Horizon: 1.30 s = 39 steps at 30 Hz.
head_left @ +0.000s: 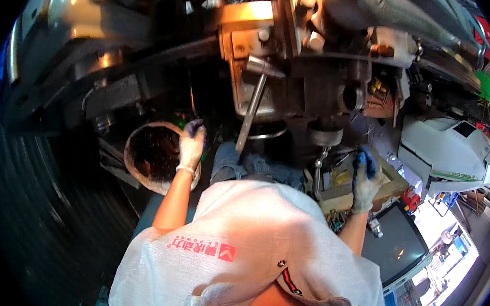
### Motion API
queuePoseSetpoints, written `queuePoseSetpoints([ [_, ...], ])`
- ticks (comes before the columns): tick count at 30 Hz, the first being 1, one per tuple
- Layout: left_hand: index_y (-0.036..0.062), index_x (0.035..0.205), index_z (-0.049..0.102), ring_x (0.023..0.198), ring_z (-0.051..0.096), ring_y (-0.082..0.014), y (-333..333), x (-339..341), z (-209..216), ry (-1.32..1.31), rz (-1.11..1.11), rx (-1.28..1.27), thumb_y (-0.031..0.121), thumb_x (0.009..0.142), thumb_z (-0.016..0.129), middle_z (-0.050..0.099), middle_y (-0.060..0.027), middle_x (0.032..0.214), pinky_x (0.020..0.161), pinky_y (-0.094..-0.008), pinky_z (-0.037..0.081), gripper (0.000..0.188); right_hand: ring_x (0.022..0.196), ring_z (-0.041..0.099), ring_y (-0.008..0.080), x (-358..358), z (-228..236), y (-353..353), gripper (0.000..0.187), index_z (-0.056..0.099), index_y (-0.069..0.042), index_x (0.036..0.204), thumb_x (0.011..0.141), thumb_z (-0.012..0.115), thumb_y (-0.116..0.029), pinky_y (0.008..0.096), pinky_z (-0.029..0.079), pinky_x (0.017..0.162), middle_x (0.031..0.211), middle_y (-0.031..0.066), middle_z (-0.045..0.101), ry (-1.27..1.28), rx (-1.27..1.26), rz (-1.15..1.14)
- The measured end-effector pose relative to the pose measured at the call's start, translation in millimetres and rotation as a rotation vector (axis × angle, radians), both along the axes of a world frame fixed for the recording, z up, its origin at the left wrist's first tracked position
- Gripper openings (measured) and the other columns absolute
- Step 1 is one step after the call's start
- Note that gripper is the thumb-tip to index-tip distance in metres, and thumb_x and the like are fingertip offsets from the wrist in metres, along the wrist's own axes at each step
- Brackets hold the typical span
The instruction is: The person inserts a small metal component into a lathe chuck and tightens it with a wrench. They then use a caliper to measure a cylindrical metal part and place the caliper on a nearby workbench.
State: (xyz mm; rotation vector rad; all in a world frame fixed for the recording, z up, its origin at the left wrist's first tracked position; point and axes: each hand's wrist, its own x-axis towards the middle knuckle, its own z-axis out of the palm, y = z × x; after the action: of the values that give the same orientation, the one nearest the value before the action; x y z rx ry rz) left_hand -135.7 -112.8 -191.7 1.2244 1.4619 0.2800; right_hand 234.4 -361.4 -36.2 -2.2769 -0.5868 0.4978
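Observation:
My left hand, in a white glove with dark blue fingertips, is closed around the lower end of a thin metal rod. The rod points up toward the machine. Just beside that hand stands a round bucket with dark contents. My right hand, in a matching glove, is raised over the edge of a wooden tray. Its fingers are loosely bent and apart, with nothing visible in them. Between the hands, a metal lever slants down from the tool post of a lathe-like machine.
A crank handle hangs from a round metal hub left of the tray. Beyond my right hand are a pale machine cover and a dark screen-like panel. Ribbed dark sheeting covers the left side.

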Motion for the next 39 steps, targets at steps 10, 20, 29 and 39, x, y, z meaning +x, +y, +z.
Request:
queuePoseSetpoints([
  [10, 0.0014, 0.123, 0.058, 0.114, 0.056, -0.0329, -80, 42, -91, -0.041, -0.559, -0.363, 0.038, 0.088, 0.065, 0.061, -0.0195, 0.120, 0.095, -0.0367, 0.045, 0.051, 0.097, 0.063, 0.0264, 17, -60, -53, 0.036, 0.063, 0.001, 0.116, 0.098, 0.053, -0.029, 0.0358, 0.047, 0.090, 0.106, 0.0163, 0.068, 0.266, -0.276, 0.070],
  [20, 0.0054, 0.130, 0.055, 0.121, 0.054, -0.0296, -193, 101, -250, 0.047, -0.907, 0.343, 0.013, 0.096, 0.041, 0.054, -0.0156, 0.135, 0.104, -0.0403, 0.042, 0.038, 0.078, 0.062, 0.0132, -37, -26, -3, 0.028, 0.060, 0.004, 0.118, 0.093, 0.057, -0.006, 0.0274, 0.052, 0.072, 0.091, 0.0059, 0.066, 1.159, 0.047, 0.007],
  [29, 0.0079, 0.113, 0.066, 0.097, 0.066, -0.0358, -107, 78, -91, -0.072, -0.657, 0.225, 0.034, 0.090, 0.059, 0.069, -0.0190, 0.105, 0.081, -0.0439, 0.052, 0.035, 0.090, 0.064, 0.0228, -81, -109, -33, 0.034, 0.061, -0.001, 0.116, 0.088, 0.066, -0.020, 0.0366, 0.051, 0.081, 0.092, 0.0106, 0.066, 0.587, -0.246, 0.298],
  [39, -0.0023, 0.120, 0.059, 0.112, 0.061, -0.0357, -9, 8, -48, 0.237, -0.266, -0.062, 0.033, 0.087, 0.065, 0.065, -0.0233, 0.115, 0.095, -0.0394, 0.047, 0.049, 0.092, 0.068, 0.0196, -46, -71, -24, 0.040, 0.062, 0.005, 0.118, 0.085, 0.064, -0.017, 0.0375, 0.052, 0.082, 0.105, 0.0164, 0.070, 0.576, -0.517, 0.457],
])
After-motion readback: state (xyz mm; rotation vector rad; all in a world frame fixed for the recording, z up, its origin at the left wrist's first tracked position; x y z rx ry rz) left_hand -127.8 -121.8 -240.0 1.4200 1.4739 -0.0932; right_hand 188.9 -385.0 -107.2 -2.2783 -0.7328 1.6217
